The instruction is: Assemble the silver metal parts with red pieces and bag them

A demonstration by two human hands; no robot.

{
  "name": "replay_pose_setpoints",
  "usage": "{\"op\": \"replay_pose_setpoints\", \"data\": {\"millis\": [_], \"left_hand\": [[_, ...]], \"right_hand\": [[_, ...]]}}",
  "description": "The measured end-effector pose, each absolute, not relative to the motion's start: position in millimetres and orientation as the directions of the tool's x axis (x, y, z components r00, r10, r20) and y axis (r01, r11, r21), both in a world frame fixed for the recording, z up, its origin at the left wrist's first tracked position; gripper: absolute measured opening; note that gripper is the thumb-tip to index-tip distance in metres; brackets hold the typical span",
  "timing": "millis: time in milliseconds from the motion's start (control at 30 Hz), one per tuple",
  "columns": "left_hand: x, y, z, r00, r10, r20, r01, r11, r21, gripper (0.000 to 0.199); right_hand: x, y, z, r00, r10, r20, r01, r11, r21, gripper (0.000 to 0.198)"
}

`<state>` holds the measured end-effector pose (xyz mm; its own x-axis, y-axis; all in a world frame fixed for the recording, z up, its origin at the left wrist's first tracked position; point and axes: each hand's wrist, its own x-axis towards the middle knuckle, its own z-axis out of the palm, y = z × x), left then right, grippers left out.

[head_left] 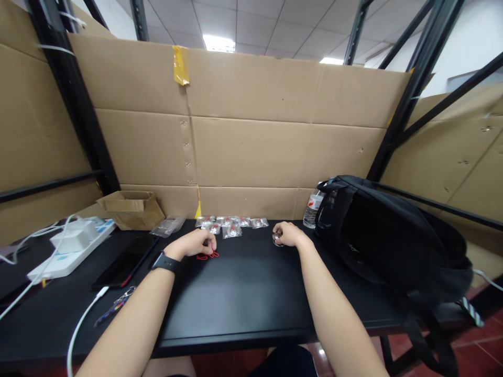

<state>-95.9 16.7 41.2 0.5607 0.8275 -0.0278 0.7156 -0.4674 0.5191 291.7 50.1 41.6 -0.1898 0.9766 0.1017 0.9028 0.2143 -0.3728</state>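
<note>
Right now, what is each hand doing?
Left hand: curled on a red cord on the table.
Right hand: closed over a small metal piece.

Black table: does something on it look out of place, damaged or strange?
Nothing is spilled or broken. The small clear bags lie loosely scattered, not in a row. The black backpack is slumped on its side on the table, partly past the right edge. The yellow tape on the cardboard is peeling.

a black backpack lies on the desk at right, a water bottle just beside it. at left sit an open cardboard box, a white power strip and a dark phone.
</note>
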Motion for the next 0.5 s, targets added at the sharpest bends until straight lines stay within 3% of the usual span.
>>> {"op": "replay_pose_setpoints", "data": {"millis": [167, 267, 400, 500], "left_hand": [[-90, 16, 45, 0.570, 0.814, 0.109, 0.660, -0.533, 0.529, 0.030], [-81, 17, 44, 0.538, 0.819, 0.200, 0.680, -0.562, 0.471, 0.026], [-65, 16, 38, 0.427, 0.851, 0.307, 0.778, -0.518, 0.356, 0.020], [-54, 15, 34, 0.375, 0.832, 0.409, 0.742, -0.534, 0.405, 0.021]], "right_hand": [[272, 47, 43, -0.317, 0.913, 0.258, 0.801, 0.403, -0.442, 0.034], [254, 42, 42, -0.418, 0.858, 0.298, 0.698, 0.513, -0.499, 0.036], [232, 35, 38, -0.473, 0.817, 0.330, 0.587, 0.571, -0.574, 0.036], [218, 30, 34, -0.499, 0.792, 0.351, 0.473, 0.589, -0.656, 0.039]]}}
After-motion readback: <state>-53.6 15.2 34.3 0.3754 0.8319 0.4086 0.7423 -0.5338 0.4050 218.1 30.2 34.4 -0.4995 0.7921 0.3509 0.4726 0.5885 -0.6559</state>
